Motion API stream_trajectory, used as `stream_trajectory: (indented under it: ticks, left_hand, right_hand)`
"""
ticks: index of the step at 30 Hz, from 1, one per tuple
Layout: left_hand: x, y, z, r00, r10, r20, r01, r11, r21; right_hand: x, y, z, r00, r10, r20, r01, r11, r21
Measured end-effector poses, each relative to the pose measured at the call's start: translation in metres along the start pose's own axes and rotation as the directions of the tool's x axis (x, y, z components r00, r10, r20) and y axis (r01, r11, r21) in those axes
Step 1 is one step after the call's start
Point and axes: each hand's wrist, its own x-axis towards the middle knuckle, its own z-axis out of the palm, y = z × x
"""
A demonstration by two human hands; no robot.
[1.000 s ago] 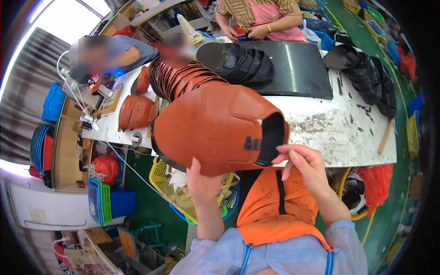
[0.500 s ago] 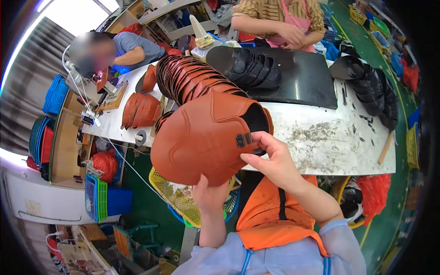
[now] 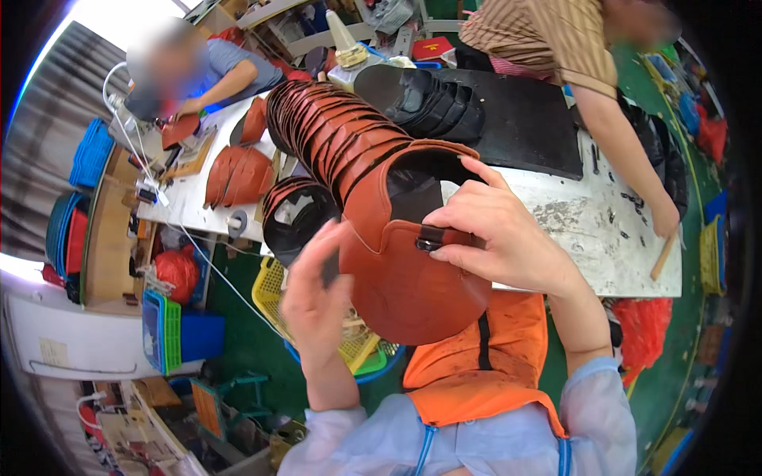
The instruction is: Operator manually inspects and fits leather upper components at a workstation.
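A reddish-brown leather shoe upper point(image 3: 413, 297) hangs before me over the table's near edge, its dark-lined opening facing up. My right hand point(image 3: 500, 226) grips it by the strap, thumb and fingers pinching around the small dark buckle point(image 3: 429, 238). My left hand point(image 3: 313, 289) is raised just left of the upper, fingers apart and slightly blurred, holding nothing. Right behind the upper runs a long row of nested brown uppers point(image 3: 325, 131). To its left, more dark-lined uppers point(image 3: 295, 226) lie near the table's edge.
Black uppers point(image 3: 448, 107) lie by a black board point(image 3: 540, 119) on the white table point(image 3: 571, 246). A co-worker's hand point(image 3: 665, 214) reaches to a wooden handle point(image 3: 663, 258) at right. Another person point(image 3: 238, 71) works at far left. A yellow basket point(image 3: 270, 297) stands below.
The upper has turned, its opening now upward, and shifted right. My left hand has let go and moved left. The co-worker has leaned right, stretching an arm over the table.
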Motion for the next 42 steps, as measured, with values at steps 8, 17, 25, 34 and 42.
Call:
stream_trajectory:
  ticks: [8,17,25,34,42]
  left_hand:
    - [0.033,0.011,0.034,0.954,-0.094,0.283,0.049,0.986,0.161]
    - [0.027,0.007,0.033,0.926,-0.185,0.328,0.196,0.981,-0.002]
    - [0.03,0.011,0.03,0.886,-0.189,0.423,0.213,0.977,-0.009]
    - [0.025,0.015,0.033,0.887,-0.215,0.408,0.285,0.951,-0.12]
    - [0.015,0.008,0.041,0.922,-0.106,0.373,0.156,0.982,-0.106]
  right_hand:
    - [-0.005,-0.01,0.0,0.996,0.052,0.07,-0.052,0.999,-0.004]
    - [-0.011,-0.008,-0.008,0.97,0.019,0.242,-0.04,0.996,0.082]
    - [-0.017,-0.002,0.003,0.985,-0.018,0.172,-0.005,0.991,0.133]
    - [-0.018,-0.001,0.006,0.972,0.006,0.236,-0.063,0.971,0.232]
    - [-0.023,0.007,0.012,0.982,0.054,0.18,-0.117,0.926,0.358]
